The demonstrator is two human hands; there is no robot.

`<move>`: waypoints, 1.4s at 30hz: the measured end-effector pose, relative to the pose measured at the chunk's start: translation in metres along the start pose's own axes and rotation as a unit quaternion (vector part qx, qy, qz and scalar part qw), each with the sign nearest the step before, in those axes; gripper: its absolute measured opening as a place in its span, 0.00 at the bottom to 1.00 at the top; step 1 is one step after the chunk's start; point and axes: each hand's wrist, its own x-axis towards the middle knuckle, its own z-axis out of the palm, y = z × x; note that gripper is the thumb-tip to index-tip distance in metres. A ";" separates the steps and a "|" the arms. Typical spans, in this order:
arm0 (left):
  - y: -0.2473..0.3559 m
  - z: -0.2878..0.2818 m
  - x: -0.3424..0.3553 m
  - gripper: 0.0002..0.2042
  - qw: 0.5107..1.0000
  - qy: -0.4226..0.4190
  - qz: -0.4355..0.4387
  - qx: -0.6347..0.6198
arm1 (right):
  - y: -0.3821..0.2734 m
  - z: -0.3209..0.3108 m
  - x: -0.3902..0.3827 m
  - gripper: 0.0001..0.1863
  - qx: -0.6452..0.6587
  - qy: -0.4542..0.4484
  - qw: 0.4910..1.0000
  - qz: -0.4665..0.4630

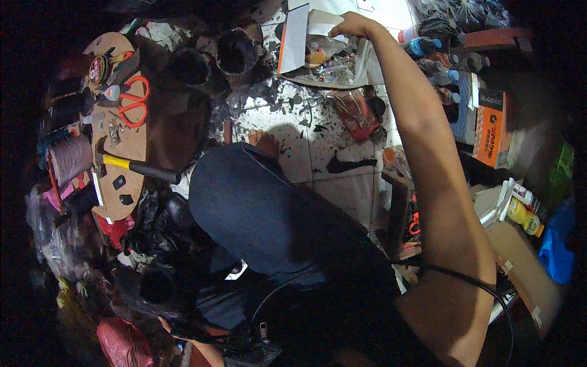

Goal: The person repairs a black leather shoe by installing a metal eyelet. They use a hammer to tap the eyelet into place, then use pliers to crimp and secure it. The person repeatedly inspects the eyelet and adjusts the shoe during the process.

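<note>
My right arm stretches up to the far side, where my right hand [354,25] is at a cardboard box [294,40] with a grey, orange-edged side. Its fingers are bent together on the box's pale flap [320,28]. Inside the box lie plastic bags and many small mixed bits [339,66]. At the lower left, only part of my left hand [167,325] shows, beside a dark black object [153,290]. Shadow hides most of its fingers and whatever they may hold.
A wooden board [126,186] at left bears a hammer [137,166], orange-handled scissors [134,101] and a tape roll [98,68]. Black scraps litter the tiled floor [269,119]. Dark round containers [237,52] stand beyond. Bottles [443,77] and an orange box [491,129] line the right.
</note>
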 end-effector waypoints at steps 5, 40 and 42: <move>-0.003 -0.006 -0.001 0.26 0.999 -0.024 0.019 -0.031 | -0.012 0.005 0.003 0.33 0.039 0.008 0.999 0.004; 0.037 0.030 -0.013 0.33 0.995 0.057 -0.054 0.061 | -0.109 0.042 -0.019 0.39 -0.365 0.112 0.924 -0.026; 0.041 0.034 -0.016 0.33 0.994 0.060 -0.061 0.070 | -0.088 0.081 -0.019 0.34 -0.306 0.144 0.939 -0.062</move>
